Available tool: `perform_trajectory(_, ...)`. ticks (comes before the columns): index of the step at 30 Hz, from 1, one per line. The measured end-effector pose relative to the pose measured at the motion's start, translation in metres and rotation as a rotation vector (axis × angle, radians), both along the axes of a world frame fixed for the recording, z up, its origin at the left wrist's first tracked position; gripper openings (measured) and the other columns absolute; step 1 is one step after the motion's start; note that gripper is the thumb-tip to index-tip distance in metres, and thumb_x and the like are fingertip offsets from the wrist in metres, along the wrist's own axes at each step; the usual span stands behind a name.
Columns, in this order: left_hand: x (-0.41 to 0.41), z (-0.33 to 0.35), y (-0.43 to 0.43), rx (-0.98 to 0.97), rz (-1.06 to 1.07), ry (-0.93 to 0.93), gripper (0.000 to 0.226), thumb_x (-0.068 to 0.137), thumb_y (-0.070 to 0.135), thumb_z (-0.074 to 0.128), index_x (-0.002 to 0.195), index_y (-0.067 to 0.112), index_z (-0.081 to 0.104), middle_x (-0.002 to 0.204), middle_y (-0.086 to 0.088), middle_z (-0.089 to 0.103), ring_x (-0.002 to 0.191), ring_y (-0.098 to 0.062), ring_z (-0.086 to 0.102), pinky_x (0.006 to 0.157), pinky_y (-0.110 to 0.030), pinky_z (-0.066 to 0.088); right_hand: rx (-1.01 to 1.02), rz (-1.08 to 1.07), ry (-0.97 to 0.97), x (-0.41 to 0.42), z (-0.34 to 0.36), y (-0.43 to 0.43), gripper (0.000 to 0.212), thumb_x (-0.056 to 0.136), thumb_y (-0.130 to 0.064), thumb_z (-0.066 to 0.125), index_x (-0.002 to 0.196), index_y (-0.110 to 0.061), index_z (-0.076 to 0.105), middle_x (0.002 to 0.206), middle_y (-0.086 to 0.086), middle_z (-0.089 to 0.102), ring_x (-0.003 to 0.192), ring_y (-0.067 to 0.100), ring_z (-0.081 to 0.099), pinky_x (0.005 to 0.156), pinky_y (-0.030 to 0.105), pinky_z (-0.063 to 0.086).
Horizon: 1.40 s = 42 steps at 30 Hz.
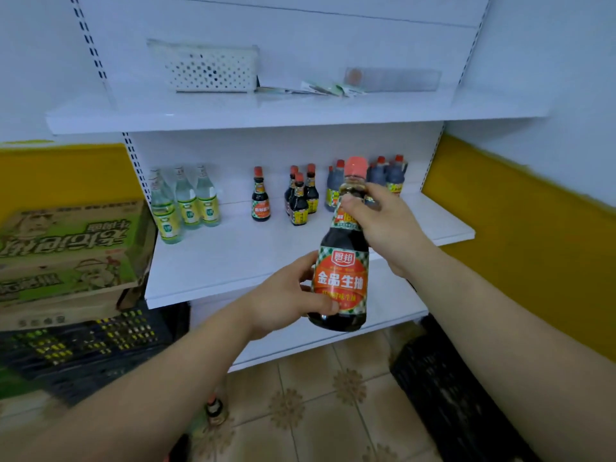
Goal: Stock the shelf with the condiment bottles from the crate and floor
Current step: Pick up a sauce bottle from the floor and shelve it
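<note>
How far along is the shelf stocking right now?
Partly done. The middle shelf already holds clear bottles at its left and several dark sauce bottles toward the right. In hand: one soy sauce bottle, left hand at its base, right hand at the neck. Left: at least one bottle on the floor; the crate contents are not visible.
</note>
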<state>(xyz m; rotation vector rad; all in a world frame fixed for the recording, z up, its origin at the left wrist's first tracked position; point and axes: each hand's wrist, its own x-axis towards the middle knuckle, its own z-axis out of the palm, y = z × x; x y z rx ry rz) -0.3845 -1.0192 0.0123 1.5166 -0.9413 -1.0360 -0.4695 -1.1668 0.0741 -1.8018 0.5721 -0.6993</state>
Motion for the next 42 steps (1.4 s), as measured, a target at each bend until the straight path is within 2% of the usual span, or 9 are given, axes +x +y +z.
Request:
perform_trajectory(7,0.074,-0.032,-0.052,0.043,0.008,-0.011,0.081,0.07,0.006,0.079,0.133,0.037,0.038,0.123,0.004,0.057,0.103,-0.013,0.063,0.091,-0.033,0.053,0.001,0.016,0.059,0.074,-0.027,-0.052,0.02,0.092,-0.031,0.059,0.112,-0.032,0.059,0.107,-0.003,0.065,0.097,0.016,0.064,0.088,0.041,0.055)
perform_trajectory(10,0.117,-0.053,-0.073,0.09,0.018,-0.025,0.086,0.073,0.003,0.076,0.141,0.035,0.033,0.128,0.006,0.054,0.108,-0.014,0.061,0.095,-0.036,0.051,-0.001,0.05,0.111,0.117,-0.046,-0.071,0.026,0.093,-0.03,0.058,0.119,-0.03,0.056,0.109,-0.004,0.064,0.1,0.017,0.063,0.09,0.04,0.053)
perform_trajectory(15,0.166,-0.082,-0.1,0.165,0.065,-0.018,0.091,0.072,0.008,0.078,0.144,0.035,0.027,0.131,0.008,0.053,0.113,-0.014,0.057,0.098,-0.039,0.049,0.022,0.11,0.175,0.174,-0.079,-0.102,0.02,0.093,-0.031,0.058,0.112,-0.035,0.054,0.114,0.001,0.064,0.104,0.02,0.062,0.094,0.044,0.051)
perform_trajectory(19,0.186,-0.098,-0.121,0.209,0.117,-0.005,0.091,0.068,0.007,0.08,0.139,0.036,0.03,0.125,0.006,0.053,0.11,-0.011,0.056,0.087,-0.026,0.052,0.071,0.192,0.223,0.212,-0.105,-0.13,0.021,0.093,-0.031,0.057,0.114,-0.03,0.054,0.111,0.001,0.064,0.102,0.019,0.062,0.095,0.042,0.051)
perform_trajectory(21,0.196,-0.112,-0.133,0.233,0.166,-0.001,0.09,0.069,0.005,0.08,0.139,0.035,0.031,0.125,0.002,0.054,0.109,-0.011,0.056,0.084,-0.023,0.052,0.1,0.242,0.234,0.229,-0.119,-0.145,0.023,0.093,-0.03,0.057,0.116,-0.028,0.055,0.107,-0.002,0.064,0.098,0.015,0.062,0.09,0.036,0.052)
perform_trajectory(24,0.205,-0.135,-0.147,0.273,0.259,0.033,0.094,0.062,0.015,0.083,0.139,0.032,0.032,0.124,0.002,0.055,0.111,-0.014,0.057,0.092,-0.034,0.052,0.111,0.299,0.275,0.251,-0.14,-0.165,0.026,0.094,-0.031,0.056,0.12,-0.028,0.054,0.098,-0.011,0.061,0.089,0.005,0.059,0.074,0.022,0.048)
perform_trajectory(27,0.216,-0.154,-0.16,0.3,0.345,0.07,0.083,0.069,0.008,0.081,0.137,0.025,0.036,0.12,0.004,0.056,0.107,-0.013,0.058,0.093,-0.035,0.051,0.089,0.331,0.303,0.272,-0.156,-0.18,0.025,0.094,-0.032,0.056,0.119,-0.029,0.055,0.093,-0.017,0.058,0.084,-0.002,0.057,0.067,0.016,0.044)
perform_trajectory(35,0.267,-0.193,-0.171,0.269,0.424,0.01,0.08,0.072,0.006,0.078,0.137,0.028,0.037,0.115,0.006,0.056,0.103,-0.013,0.059,0.091,-0.037,0.052,0.012,0.354,0.294,0.326,-0.189,-0.187,0.028,0.094,-0.031,0.056,0.121,-0.028,0.055,0.105,-0.005,0.063,0.093,0.01,0.061,0.086,0.031,0.051)
perform_trajectory(42,0.314,-0.226,-0.179,0.203,0.406,-0.051,0.077,0.074,0.003,0.077,0.135,0.027,0.037,0.111,0.008,0.059,0.098,-0.005,0.06,0.077,-0.019,0.049,-0.073,0.382,0.227,0.368,-0.213,-0.187,0.023,0.092,-0.029,0.058,0.115,-0.031,0.056,0.106,-0.002,0.068,0.095,0.014,0.065,0.092,0.037,0.053)
